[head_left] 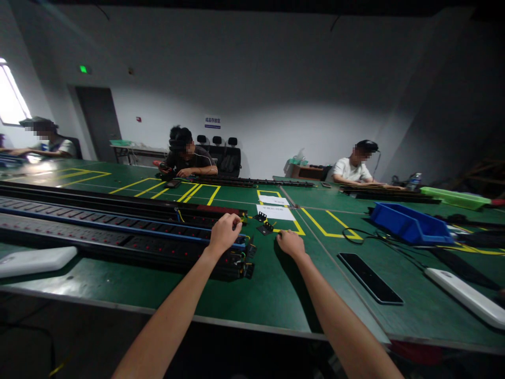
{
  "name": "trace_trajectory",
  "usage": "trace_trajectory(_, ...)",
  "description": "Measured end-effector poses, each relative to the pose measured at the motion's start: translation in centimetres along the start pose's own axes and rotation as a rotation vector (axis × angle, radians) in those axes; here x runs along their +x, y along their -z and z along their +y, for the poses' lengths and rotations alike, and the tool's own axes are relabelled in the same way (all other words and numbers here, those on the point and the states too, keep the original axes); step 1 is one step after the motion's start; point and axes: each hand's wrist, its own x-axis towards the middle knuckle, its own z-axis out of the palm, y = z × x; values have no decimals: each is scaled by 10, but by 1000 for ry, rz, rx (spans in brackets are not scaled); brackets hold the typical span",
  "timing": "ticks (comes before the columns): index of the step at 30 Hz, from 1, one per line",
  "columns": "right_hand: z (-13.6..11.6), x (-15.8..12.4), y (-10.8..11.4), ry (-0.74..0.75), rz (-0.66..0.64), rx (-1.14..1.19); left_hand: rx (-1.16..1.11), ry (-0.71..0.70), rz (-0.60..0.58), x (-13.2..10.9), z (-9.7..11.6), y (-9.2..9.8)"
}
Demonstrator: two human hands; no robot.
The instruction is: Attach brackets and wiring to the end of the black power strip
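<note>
Several long black power strips [158, 249], with rows of red-dotted sockets and a blue edge, lie side by side on the green table [260, 295]. Over their right end rests my left hand [225, 231], fingers curled; whatever they may grip is hidden. Loose wires and small black end plates show at that end. My right hand [291, 243] is on the tabletop to the right, fingers bent under and fingertips out of sight. Between the hands, a little farther back, lies a black metal bracket [265, 227], apart from both. White paper sheets [275, 212] lie behind it.
To the right are a phone [370, 277], a white device [465, 297], a blue bin [410, 222] and black cables. Another white device [37, 261] lies at the left. Three people sit across the table. A green tray [453, 198] stands at the far right.
</note>
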Motion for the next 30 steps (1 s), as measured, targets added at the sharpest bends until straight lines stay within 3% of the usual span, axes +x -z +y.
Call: trace_trajectory(30,0,0,-1,4,5,-7,20,18,-22,-1,0,0)
